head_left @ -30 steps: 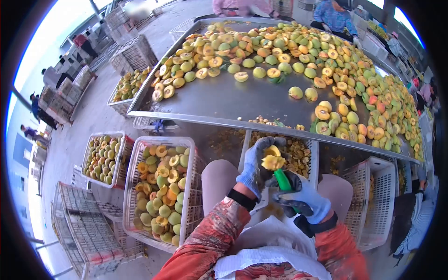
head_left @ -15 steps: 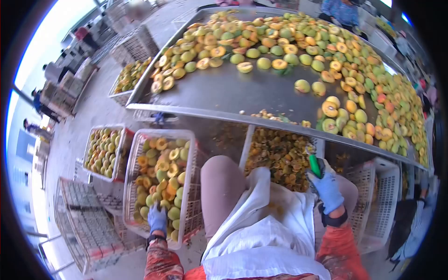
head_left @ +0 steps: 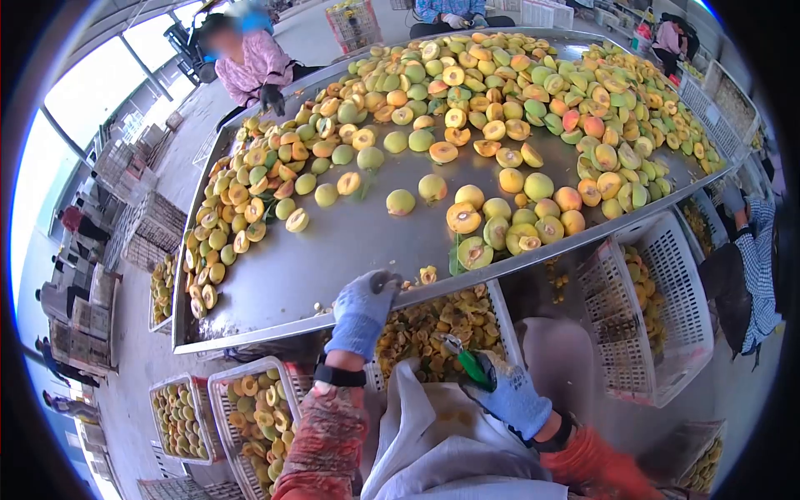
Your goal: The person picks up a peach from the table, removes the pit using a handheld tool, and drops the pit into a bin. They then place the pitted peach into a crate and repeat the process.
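My left hand (head_left: 363, 310), in a blue and dark glove, is over the near edge of the metal table (head_left: 308, 262); its fingers are curled, and whatever they hold, if anything, is hidden. My right hand (head_left: 507, 390), gloved alike, grips a green-handled tool (head_left: 471, 365) with a metal tip, above a crate of fruit scraps (head_left: 433, 327). Halved and whole yellow-green fruit (head_left: 463, 218) lies across the table beyond my hands. Small scraps (head_left: 427, 275) rest by the table's near edge, right of my left hand.
Fruit-filled crates (head_left: 218, 417) stand at the lower left. A white crate (head_left: 658, 308) is on the right. A person in pink (head_left: 252, 65) is at the table's far left, another in blue (head_left: 454, 10) behind it. A striped sleeve (head_left: 757, 267) shows at right.
My left hand has gone from the fruit crate at left up to the table edge. My right hand still holds the tool, now further left. The view has turned and the table looks closer.
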Motion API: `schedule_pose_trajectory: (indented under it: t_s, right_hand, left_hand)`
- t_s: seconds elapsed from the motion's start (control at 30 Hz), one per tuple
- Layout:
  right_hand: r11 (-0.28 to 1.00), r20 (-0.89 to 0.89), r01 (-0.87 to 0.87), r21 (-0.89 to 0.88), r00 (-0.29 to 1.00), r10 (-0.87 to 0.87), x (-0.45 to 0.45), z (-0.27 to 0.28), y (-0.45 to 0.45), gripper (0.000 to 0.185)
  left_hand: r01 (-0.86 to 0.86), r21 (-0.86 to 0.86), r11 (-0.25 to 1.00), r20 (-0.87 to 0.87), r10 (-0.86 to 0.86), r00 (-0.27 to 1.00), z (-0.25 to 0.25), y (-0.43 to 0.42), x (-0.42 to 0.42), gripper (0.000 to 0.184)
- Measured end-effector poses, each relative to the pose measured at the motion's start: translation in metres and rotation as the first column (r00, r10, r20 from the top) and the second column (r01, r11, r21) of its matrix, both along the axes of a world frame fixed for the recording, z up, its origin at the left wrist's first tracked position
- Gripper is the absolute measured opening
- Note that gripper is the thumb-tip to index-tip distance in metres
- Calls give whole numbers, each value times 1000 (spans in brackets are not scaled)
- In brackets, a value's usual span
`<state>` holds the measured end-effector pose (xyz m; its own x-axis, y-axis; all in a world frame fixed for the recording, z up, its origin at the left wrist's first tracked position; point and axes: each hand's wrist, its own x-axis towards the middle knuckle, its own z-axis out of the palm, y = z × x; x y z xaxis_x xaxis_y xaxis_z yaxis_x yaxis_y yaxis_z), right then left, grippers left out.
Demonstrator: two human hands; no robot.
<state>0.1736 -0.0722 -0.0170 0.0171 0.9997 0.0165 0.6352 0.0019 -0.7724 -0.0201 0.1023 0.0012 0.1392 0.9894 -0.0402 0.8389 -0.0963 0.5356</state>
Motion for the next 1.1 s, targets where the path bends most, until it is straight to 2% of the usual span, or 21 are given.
schedule_pose_trajectory:
  t_s: [0.03, 0.1, 0.2, 0.27, 0.37, 0.4, 0.43, 0.47, 0.53, 0.57, 0.63, 0.7, 0.8, 0.83, 0.87, 0.93, 0.97, 1.0, 1.03, 1.07, 1.1]
  right_hand:
    - [1000, -31, 7, 12, 999, -7, 7, 2, -3, 40]
    - [997, -92, 28, -71, 995, -35, 22, 5, -11, 42]
    - [994, -99, 29, -103, 994, -40, 41, 8, -16, 42]
    - [997, -85, 9, -81, 996, -15, 51, 10, -14, 41]
    - [993, -106, -31, -114, 994, 19, 54, 7, -11, 41]
    - [993, -171, 36, -117, 984, -56, 52, 7, -10, 42]
    - [987, -236, 100, -125, 963, -128, 50, 7, -9, 42]
    - [989, -244, 91, -119, 963, -118, 48, 11, -8, 42]
    - [953, -365, 85, -291, 911, -193, 42, 20, -7, 41]
    - [963, -362, 70, -262, 918, -165, 37, 11, -10, 40]
    - [979, -357, 25, -205, 929, -98, 18, 18, -10, 40]
    - [999, -258, -14, -30, 966, 5, 3, 22, -10, 41]
    - [996, -254, -48, -73, 967, 28, -18, 27, -15, 40]
    - [994, -217, -79, -74, 974, 61, -25, 39, -16, 42]
    - [993, -210, -95, -69, 975, 78, -34, 38, -18, 42]
    - [968, -114, -124, 220, 982, 151, -50, 31, -21, 39]
    - [966, -107, -134, 221, 981, 160, -57, 34, -22, 39]
    - [939, 57, -182, 293, 983, 173, -62, 40, -21, 41]
    - [904, 220, -238, 354, 961, 166, -66, 45, -19, 43]
    - [905, 230, -241, 351, 959, 166, -69, 52, -17, 43]
    - [892, 413, -313, 324, 896, 164, -72, 61, -15, 44]
  left_hand:
    - [60, -127, 990, -101, -73, 992, -4, 23, 34, 36]
    - [139, -57, 989, -238, -149, 960, -13, 42, 95, 44]
    - [233, -133, 963, -291, -263, 920, -33, 49, 146, 55]
    - [228, -132, 965, -253, -255, 933, -32, 49, 155, 56]
    - [172, -141, 975, -35, -179, 983, -35, 48, 139, 51]
    - [123, -199, 972, 376, -40, 926, -40, 48, 125, 50]
    - [104, -267, 958, 711, 123, 693, -42, 45, 111, 50]
    - [141, -377, 915, 881, 308, 359, 4, 20, 102, 51]
    - [266, -335, 904, 939, 342, 19, 9, 1, 62, 54]
    - [240, -331, 913, 941, 337, 17, 8, -10, 46, 54]
    - [390, -411, 824, 874, 478, -87, 4, -34, 13, 50]
    - [253, -409, 877, 910, 412, 44, 3, -63, -13, 47]
    - [-25, -395, 918, 904, 394, 168, 10, -90, -46, 44]
    - [-13, -408, 913, 913, 408, 0, 8, -96, -55, 39]
    - [-25, -403, 915, 915, 403, -13, 7, -104, -63, 39]
    - [219, -462, 859, 764, 511, -394, 6, -120, -72, 37]
    - [220, -441, 870, 804, 492, -335, 6, -128, -71, 40]
    - [221, -439, 871, 801, 490, -343, 7, -135, -69, 40]
    - [145, -358, 922, 917, 376, -132, 18, -143, -65, 40]
    - [91, -256, 962, 964, 248, 94, 26, -151, -61, 40]
    - [94, -214, 972, 974, 204, 103, 30, -157, -59, 42]
